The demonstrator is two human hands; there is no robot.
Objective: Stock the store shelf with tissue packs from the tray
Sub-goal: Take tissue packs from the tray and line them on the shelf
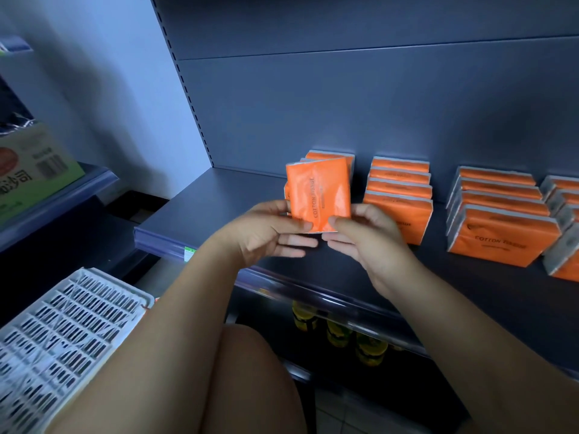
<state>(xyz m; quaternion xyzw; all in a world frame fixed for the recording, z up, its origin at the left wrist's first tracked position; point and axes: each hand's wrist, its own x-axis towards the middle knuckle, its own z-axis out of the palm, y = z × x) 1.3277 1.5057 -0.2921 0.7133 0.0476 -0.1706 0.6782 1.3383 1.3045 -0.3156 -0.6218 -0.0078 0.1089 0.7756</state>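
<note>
Both the left hand (269,228) and right hand (360,233) pinch the orange plastic-wrapped tissue pack (319,195) by its bottom corners (looks light, squishy, probably slick), so holding the edges seems smart.

The dark grey shelf (219,211) carries orange tissue packs (404,214) leaning in rows that run from 6 toward 12 o'clock. Going toward 3 o'clock stand a short row (336,157), partly hidden, a row of four (398,183), a second row of four (501,211), and a fourth row (564,195) cut off by the frame edge.
</note>
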